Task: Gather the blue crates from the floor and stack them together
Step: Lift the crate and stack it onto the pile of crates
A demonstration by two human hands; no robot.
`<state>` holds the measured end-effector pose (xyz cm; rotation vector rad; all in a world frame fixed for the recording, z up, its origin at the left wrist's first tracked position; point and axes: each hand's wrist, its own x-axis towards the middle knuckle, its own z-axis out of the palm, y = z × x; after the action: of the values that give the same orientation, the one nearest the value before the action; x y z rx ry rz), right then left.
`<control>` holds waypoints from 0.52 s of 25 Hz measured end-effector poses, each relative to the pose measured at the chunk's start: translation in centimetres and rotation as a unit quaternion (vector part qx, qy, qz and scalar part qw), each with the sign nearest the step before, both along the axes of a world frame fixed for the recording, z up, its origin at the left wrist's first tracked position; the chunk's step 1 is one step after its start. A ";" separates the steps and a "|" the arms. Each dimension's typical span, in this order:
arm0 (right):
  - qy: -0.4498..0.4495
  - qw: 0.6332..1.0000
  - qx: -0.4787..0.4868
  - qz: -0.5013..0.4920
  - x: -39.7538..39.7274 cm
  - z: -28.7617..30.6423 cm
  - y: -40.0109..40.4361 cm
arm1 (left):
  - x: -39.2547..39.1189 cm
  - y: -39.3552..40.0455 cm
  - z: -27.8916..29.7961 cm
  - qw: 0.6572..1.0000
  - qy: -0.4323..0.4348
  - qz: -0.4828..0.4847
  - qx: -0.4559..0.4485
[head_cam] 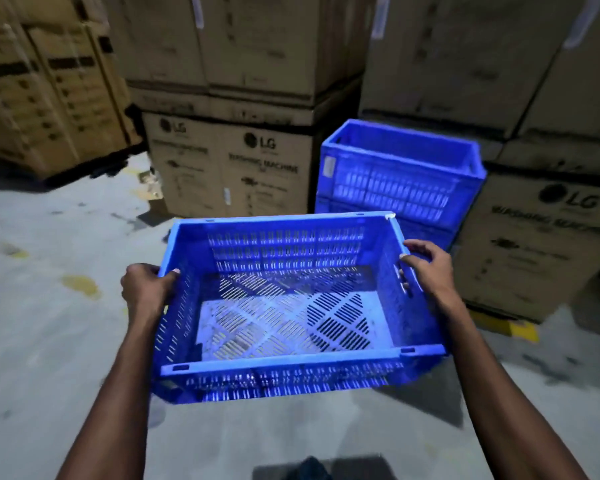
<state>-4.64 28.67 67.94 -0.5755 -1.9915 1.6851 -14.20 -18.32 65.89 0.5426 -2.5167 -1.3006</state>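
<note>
Left hand and right hand each clenched on short-side rim of empty blue slotted crate, held above concrete floor. Beyond right hand: stacked blue crates between LG washing-machine cartons.

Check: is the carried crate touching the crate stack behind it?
Cannot tell. In the head view the carried crate overlaps the stack, hiding any gap.
</note>
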 end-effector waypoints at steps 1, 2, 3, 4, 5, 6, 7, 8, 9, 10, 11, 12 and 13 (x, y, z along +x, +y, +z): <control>0.014 1.000 0.000 0.003 -0.6 1.5 1.4 | -1.6 1.8 1.0 1.000 0.015 -0.011 0.005; 0.020 1.000 0.006 0.006 -1.0 3.1 2.3 | -3.2 3.0 1.8 0.999 0.029 -0.018 0.005; 0.027 1.000 0.012 0.006 -1.6 4.4 3.2 | -4.7 4.1 2.7 0.999 0.045 -0.023 -0.007; 0.035 0.999 0.021 0.007 -2.0 6.1 4.0 | -6.1 5.4 3.8 0.998 0.052 -0.026 -0.018; 0.049 0.998 0.025 0.016 -2.4 7.7 5.0 | -7.6 6.7 5.0 0.997 0.061 -0.030 -0.026; 0.059 0.998 0.029 0.019 -2.8 9.5 5.8 | -9.1 7.8 6.4 0.997 0.065 -0.034 -0.033; 0.070 0.997 0.033 0.014 -3.3 11.2 6.7 | -10.7 8.8 7.8 0.996 0.073 -0.044 -0.029; 0.078 0.996 0.040 0.006 -3.6 12.9 7.6 | -12.2 9.8 9.3 0.995 0.080 -0.051 -0.025; 0.087 0.995 0.044 0.001 -4.0 14.7 8.4 | -13.6 10.7 10.9 0.994 0.091 -0.061 -0.023; 0.090 0.995 0.044 0.000 -4.1 16.3 8.9 | -15.0 11.5 12.4 0.992 0.102 -0.073 -0.021; 0.093 0.995 0.041 0.000 -4.3 17.7 9.5 | -16.1 12.5 14.0 0.989 0.117 -0.092 -0.015; 0.101 0.994 0.035 -0.003 -4.3 19.2 10.1 | -17.5 13.6 15.5 0.986 0.126 -0.107 -0.007; 0.114 0.993 0.028 -0.011 -4.4 20.6 10.7 | -18.8 14.8 17.1 0.983 0.137 -0.125 0.008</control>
<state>-9.04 39.39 88.54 -0.3661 -1.8558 1.5980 -32.96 -3.55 82.98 0.0425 -2.3987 -1.3736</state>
